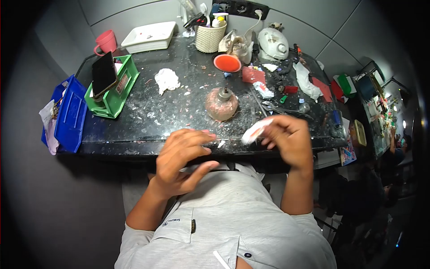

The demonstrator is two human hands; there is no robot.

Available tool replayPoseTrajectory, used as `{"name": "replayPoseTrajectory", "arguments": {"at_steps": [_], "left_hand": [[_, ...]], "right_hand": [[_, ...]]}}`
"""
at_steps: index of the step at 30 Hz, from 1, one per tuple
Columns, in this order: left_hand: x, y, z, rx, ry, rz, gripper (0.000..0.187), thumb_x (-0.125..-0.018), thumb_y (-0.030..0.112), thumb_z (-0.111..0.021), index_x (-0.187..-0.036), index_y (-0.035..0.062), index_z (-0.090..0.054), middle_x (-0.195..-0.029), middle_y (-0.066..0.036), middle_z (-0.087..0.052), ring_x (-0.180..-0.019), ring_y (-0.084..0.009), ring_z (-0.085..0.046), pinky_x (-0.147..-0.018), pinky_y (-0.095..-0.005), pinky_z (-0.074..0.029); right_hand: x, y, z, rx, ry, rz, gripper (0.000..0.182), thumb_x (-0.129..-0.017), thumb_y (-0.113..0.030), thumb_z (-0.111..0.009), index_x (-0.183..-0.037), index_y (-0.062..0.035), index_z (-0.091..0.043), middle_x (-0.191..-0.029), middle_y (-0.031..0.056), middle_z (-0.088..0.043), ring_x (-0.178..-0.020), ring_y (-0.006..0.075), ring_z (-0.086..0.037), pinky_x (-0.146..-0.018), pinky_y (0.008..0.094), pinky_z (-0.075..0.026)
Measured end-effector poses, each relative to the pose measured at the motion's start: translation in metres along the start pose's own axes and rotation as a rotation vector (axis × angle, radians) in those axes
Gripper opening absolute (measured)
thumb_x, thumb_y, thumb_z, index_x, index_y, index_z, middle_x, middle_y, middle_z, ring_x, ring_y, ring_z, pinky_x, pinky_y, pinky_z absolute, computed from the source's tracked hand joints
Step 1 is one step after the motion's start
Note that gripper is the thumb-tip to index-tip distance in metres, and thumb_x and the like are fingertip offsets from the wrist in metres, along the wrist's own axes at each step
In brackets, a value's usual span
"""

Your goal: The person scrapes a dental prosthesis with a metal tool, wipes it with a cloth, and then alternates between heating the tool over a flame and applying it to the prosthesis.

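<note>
My right hand [290,140] pinches a small white piece [256,131] with an orange-red patch, over the front edge of the table; motion blurs it and I cannot tell its kind. To its left, my left hand [183,159] is open and holds nothing, its fingers apart and bent toward the right hand. Beyond both hands stands a round glass spirit lamp [221,107] with a metal cap, its body stained pinkish. Thin metal tools [259,102] lie just past the right hand.
Crumpled white tissue [166,81], a round orange-red dish [227,63] and red sheets [253,75] lie on the black table [148,116]. A green bin [123,89] carries a phone [104,75], beside a blue bin [71,116]. Behind are a white tray [150,46] and a woven pot [210,39].
</note>
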State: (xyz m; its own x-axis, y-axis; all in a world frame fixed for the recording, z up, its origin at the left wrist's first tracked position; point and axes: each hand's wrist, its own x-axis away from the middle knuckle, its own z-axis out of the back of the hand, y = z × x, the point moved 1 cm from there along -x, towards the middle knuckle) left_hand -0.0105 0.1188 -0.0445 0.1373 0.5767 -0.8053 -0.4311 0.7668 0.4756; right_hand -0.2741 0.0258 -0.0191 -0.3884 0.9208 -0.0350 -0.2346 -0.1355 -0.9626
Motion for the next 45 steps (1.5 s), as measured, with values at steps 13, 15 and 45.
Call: {"name": "replayPoseTrajectory", "arguments": {"at_steps": [13, 15, 45], "left_hand": [[0.004, -0.026, 0.028, -0.260, 0.028, 0.220, 0.026, -0.079, 0.001, -0.075, -0.102, 0.0011, -0.064, -0.117, -0.017, -0.070, -0.110, -0.0317, -0.065, -0.098, -0.0403, -0.046], [0.003, -0.027, 0.032, -0.310, 0.004, 0.246, 0.025, -0.079, 0.001, -0.075, -0.102, 0.0006, -0.065, -0.117, -0.017, -0.070, -0.110, -0.0321, -0.065, -0.098, -0.0400, -0.046], [0.003, 0.000, 0.003, 0.058, -0.169, 0.183, 0.047, -0.092, 0.022, -0.068, -0.128, -0.0054, -0.060, -0.121, -0.019, -0.069, -0.116, -0.0279, -0.064, -0.111, -0.0475, -0.034]], "right_hand": [[-0.039, 0.097, 0.199, 0.649, 0.802, -0.285, 0.036, -0.091, -0.035, -0.073, -0.094, 0.0010, -0.074, -0.075, 0.0099, -0.072, -0.058, 0.0146, -0.064, -0.057, 0.0302, -0.051], [-0.038, 0.088, 0.193, 1.007, 0.973, -0.156, 0.039, -0.090, -0.035, -0.074, -0.098, 0.0026, -0.072, -0.079, 0.0138, -0.074, -0.073, 0.0227, -0.071, -0.066, 0.0336, -0.053], [0.001, -0.041, -0.024, 0.216, -0.247, 0.556, 0.021, -0.076, -0.012, -0.084, -0.093, -0.0023, -0.076, -0.086, 0.0086, -0.075, -0.075, 0.0156, -0.069, -0.063, 0.0287, -0.053]]}}
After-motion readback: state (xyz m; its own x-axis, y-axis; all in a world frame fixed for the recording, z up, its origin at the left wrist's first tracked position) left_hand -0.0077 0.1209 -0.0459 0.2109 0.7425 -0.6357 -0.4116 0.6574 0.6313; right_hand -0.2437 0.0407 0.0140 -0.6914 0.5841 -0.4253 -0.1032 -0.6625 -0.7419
